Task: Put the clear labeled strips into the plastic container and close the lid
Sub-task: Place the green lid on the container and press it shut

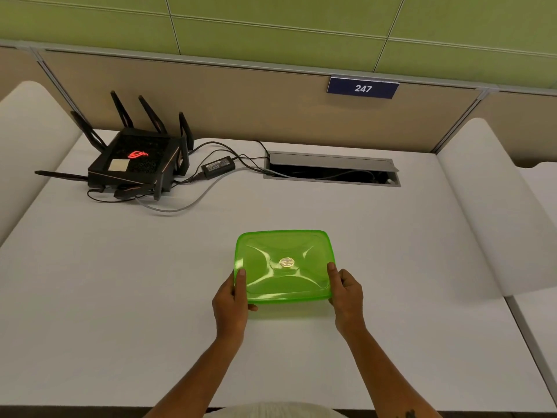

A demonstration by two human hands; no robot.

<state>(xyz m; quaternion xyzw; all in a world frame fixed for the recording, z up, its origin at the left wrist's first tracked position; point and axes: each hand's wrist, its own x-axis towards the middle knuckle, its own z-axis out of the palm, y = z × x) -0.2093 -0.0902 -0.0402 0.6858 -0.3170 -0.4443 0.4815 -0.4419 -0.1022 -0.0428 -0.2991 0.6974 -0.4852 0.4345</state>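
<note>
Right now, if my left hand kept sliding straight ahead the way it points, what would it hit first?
Nothing close: past the left hand holding the green container, bare table runs up toward the cables by the router, though depth is hard to judge.

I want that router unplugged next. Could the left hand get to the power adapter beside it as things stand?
Probably yes: bare desk lies between the left hand and the power adapter, but it must first release its grip on the green container.

Green translucent container (pixel 284 267) (lid on) sits flat on the table.
</note>
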